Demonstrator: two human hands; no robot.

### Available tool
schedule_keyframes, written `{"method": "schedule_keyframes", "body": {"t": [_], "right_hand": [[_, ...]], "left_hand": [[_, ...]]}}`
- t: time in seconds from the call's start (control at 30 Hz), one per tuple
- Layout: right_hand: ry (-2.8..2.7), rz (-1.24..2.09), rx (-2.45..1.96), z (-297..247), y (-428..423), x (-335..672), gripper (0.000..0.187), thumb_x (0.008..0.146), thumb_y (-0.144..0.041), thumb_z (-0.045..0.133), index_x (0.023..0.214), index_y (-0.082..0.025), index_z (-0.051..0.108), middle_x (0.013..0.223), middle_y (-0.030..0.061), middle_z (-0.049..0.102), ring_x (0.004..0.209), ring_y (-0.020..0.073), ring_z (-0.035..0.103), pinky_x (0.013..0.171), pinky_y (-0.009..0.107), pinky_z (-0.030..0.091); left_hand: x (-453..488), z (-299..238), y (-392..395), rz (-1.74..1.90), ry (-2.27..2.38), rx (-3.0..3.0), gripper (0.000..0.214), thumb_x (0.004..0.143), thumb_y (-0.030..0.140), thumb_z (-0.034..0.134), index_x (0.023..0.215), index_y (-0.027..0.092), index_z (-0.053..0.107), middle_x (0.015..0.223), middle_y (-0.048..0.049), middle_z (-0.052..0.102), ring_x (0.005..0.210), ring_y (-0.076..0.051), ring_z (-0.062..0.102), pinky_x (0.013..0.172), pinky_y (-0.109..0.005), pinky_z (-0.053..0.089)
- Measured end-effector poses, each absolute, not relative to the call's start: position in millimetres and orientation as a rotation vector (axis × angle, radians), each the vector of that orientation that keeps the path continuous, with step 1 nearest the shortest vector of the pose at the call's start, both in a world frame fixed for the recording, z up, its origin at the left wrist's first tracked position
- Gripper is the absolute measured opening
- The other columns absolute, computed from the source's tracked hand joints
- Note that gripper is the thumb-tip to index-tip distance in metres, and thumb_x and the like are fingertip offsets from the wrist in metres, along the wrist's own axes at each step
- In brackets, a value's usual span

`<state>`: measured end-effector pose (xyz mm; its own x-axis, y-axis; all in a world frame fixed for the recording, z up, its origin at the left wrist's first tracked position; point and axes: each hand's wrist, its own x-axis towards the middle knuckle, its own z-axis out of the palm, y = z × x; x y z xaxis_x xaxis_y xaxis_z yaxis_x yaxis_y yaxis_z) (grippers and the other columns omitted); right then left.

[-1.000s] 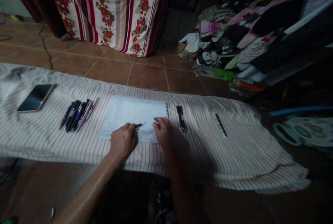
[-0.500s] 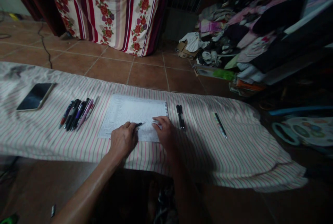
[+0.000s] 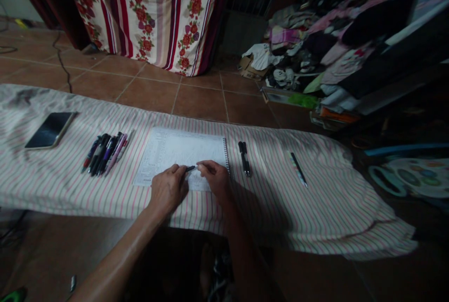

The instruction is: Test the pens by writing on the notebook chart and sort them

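Observation:
My left hand (image 3: 169,185) is closed round a dark pen (image 3: 190,168), its tip pointing right over a spiral notebook (image 3: 178,147). At that tip, the fingers of my right hand (image 3: 214,176) are pinched together; whatever small piece they hold is too small to make out. Both hands rest low over the notebook's front part, which carries handwriting and print. Right of the notebook lie two black pens (image 3: 244,158) side by side. Further right is a single pen (image 3: 298,169) with a multicoloured barrel.
A striped cloth (image 3: 266,208) covers the low table. Several pens (image 3: 105,154) lie bunched to the left, with a phone (image 3: 51,130) beyond them. Behind are a tiled floor (image 3: 199,100), a floral curtain (image 3: 157,16) and a heap of clothes (image 3: 315,44).
My right hand has moved left, closing the gap to the pen's tip, where its fingers now meet it. My left hand has kept its grip on the pen.

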<state>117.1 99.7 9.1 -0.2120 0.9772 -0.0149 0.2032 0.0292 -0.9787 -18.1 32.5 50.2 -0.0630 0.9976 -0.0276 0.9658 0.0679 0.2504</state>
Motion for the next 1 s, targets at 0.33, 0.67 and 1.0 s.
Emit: {"method": "schedule_keyframes", "body": {"t": [0.33,0.67,1.0], "right_hand": [[-1.532,1.255,-1.306,5,100,117,0.018,0.070,-0.034,0.057,0.074,-0.019,0.067,0.061,-0.0001,0.064,0.058,0.0145,0.058,0.058,0.026,0.044],[-1.263,1.522,-1.371,16,88,100,0.026,0.065,-0.041,0.061,0.072,-0.016,0.061,0.052,-0.0023,0.056,0.040,0.0074,0.042,0.036,0.019,0.027],[-1.047,1.546,-1.287,19,88,99,0.025,0.059,-0.035,0.068,0.074,-0.016,0.061,0.054,-0.0037,0.054,0.047,0.0069,0.044,0.039,0.017,0.027]], "left_hand": [[-19,47,33,0.256,2.139,2.048,0.028,0.088,0.027,0.034,0.099,0.021,0.058,0.083,-0.0025,0.061,0.072,-0.018,0.059,0.053,-0.027,0.033],[-19,39,36,0.358,2.138,1.998,0.030,0.090,0.029,0.035,0.111,0.023,0.055,0.087,-0.0028,0.062,0.072,-0.017,0.060,0.055,-0.026,0.036],[-22,39,35,0.439,2.105,1.962,0.030,0.090,0.031,0.036,0.106,0.019,0.057,0.089,-0.0040,0.065,0.077,-0.019,0.062,0.059,-0.026,0.039]]}}
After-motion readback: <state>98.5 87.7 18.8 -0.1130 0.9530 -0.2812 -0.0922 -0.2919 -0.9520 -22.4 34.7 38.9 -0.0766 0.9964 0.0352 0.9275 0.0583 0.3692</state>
